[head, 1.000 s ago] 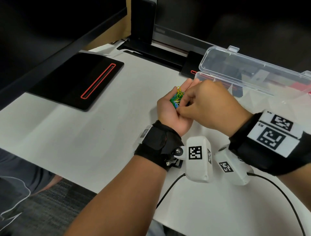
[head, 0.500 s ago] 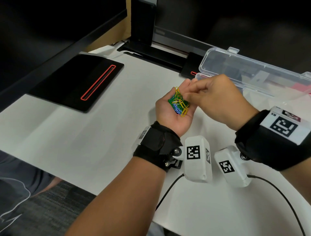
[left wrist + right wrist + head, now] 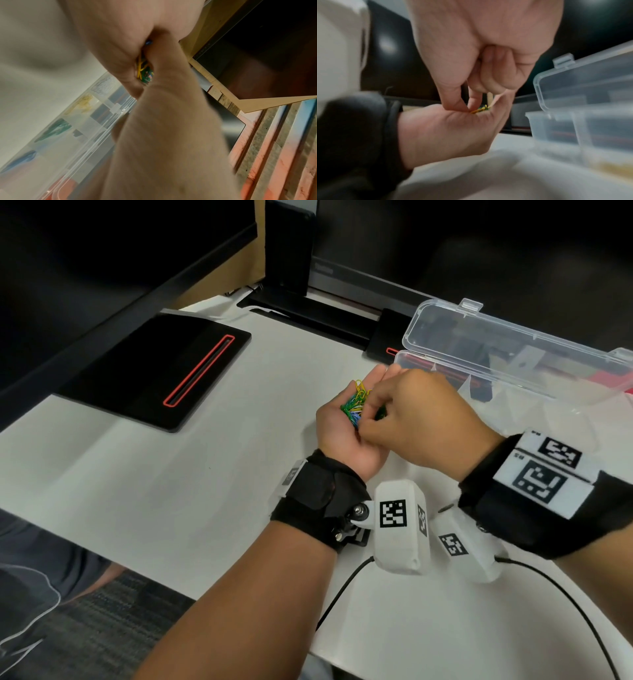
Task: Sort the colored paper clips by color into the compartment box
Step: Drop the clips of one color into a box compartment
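Note:
A tangle of green, yellow and blue paper clips (image 3: 354,405) lies in the upturned palm of my left hand (image 3: 342,436), held above the white table. My right hand (image 3: 368,422) reaches into the pile from the right. In the right wrist view its thumb and forefinger pinch a yellow clip (image 3: 475,111) against the left palm. The clear compartment box (image 3: 404,357) stands open just behind the hands, its lid (image 3: 513,350) tilted back. The left wrist view shows sorted clips in its compartments: yellow (image 3: 84,102), green (image 3: 56,129), blue (image 3: 22,159).
A black pad with a red-edged slot (image 3: 164,371) lies at the back left. A monitor stand (image 3: 291,251) rises behind it. Black cables (image 3: 342,594) trail from the wrist cameras over the table's near part. The table's front edge runs diagonally at the lower left.
Half a second ago my right hand was raised toward the box, leaving the pile uncovered. It has come back down into the left palm and pinches a clip.

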Motion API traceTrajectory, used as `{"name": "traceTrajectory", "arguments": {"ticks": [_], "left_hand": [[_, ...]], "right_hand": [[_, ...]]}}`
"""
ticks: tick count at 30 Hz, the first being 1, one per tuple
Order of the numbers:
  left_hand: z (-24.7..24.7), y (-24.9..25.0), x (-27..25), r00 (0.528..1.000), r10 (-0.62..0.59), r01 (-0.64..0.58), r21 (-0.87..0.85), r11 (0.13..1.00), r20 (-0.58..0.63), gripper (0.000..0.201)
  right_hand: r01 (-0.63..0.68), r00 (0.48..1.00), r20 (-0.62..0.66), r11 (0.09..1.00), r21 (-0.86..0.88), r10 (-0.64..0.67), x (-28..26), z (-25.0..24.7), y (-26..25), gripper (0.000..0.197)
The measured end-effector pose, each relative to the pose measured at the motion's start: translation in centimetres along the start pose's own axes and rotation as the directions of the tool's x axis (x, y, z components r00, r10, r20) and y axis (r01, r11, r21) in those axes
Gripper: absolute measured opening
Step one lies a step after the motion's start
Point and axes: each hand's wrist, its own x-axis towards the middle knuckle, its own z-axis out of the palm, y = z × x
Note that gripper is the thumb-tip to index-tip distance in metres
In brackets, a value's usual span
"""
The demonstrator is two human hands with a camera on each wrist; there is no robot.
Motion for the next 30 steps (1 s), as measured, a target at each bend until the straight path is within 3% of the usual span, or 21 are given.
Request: {"name": "traceTrajectory", "arguments": {"ticks": [2, 5, 7, 9, 11, 14, 17, 19, 21, 24, 27, 30], "left_hand": [[0.1, 0.1, 0.1, 1.000, 0.021, -0.020, -0.020, 1.000, 0.010, 0.038], [0.3, 0.1, 0.3, 0.999, 0.040, -0.040, -0.007, 0.999, 0.014, 0.039], [0.2, 0.1, 0.3, 0.999, 0.048, -0.048, -0.013, 0.999, 0.009, 0.038], [0.1, 0.1, 0.3, 0.998, 0.056, -0.055, -0.021, 0.998, 0.008, 0.036], [0.3, 0.2, 0.2, 0.998, 0.063, -0.063, -0.016, 0.998, 0.006, 0.036], [0.6, 0.2, -0.1, 0.998, 0.066, -0.066, -0.014, 0.998, 0.005, 0.037], [0.7, 0.1, -0.2, 0.998, 0.060, -0.060, -0.003, 0.998, 0.015, 0.037], [0.6, 0.0, -0.2, 0.998, 0.053, -0.054, 0.004, 0.999, 0.022, 0.037], [0.6, 0.0, -0.2, 0.998, 0.048, -0.048, -0.001, 0.999, 0.037, 0.037], [0.6, 0.0, -0.3, 0.997, 0.056, -0.055, -0.026, 0.998, 0.046, 0.036], [0.5, 0.0, -0.3, 0.997, 0.065, -0.064, -0.029, 0.998, 0.039, 0.037], [0.5, -0.1, -0.2, 0.997, 0.067, -0.066, -0.020, 0.998, 0.033, 0.039]], "right_hand": [[-0.068, 0.998, 0.029, 0.957, 0.283, 0.063, 0.1, -0.2, 0.7, 0.020], [-0.173, 0.985, 0.117, 0.821, 0.545, 0.131, -0.2, -0.7, 1.1, 0.012], [-0.254, 0.967, 0.209, 0.666, 0.702, 0.148, -0.2, -1.1, 1.4, 0.021], [-0.338, 0.941, 0.315, 0.432, 0.836, 0.125, -0.1, -1.7, 1.6, 0.028], [-0.382, 0.924, 0.374, 0.249, 0.890, 0.082, -0.1, -2.3, 1.7, 0.028], [-0.398, 0.916, 0.394, 0.049, 0.916, 0.072, 0.3, -2.7, 2.3, 0.030], [-0.394, 0.914, 0.402, -0.110, 0.912, 0.053, 0.7, -2.9, 2.6, 0.026], [-0.381, 0.920, 0.391, -0.167, 0.909, 0.032, 0.8, -3.0, 2.8, 0.015], [-0.370, 0.924, 0.380, -0.134, 0.919, 0.052, 1.2, -3.1, 2.8, 0.008], [-0.371, 0.917, 0.354, 0.071, 0.926, 0.185, 1.7, -3.5, 2.6, 0.021], [-0.325, 0.940, 0.234, 0.432, 0.841, 0.250, 2.0, -3.7, 2.3, 0.031], [-0.170, 0.985, 0.084, 0.821, 0.545, 0.148, 2.0, -3.7, 2.0, 0.024]]}}
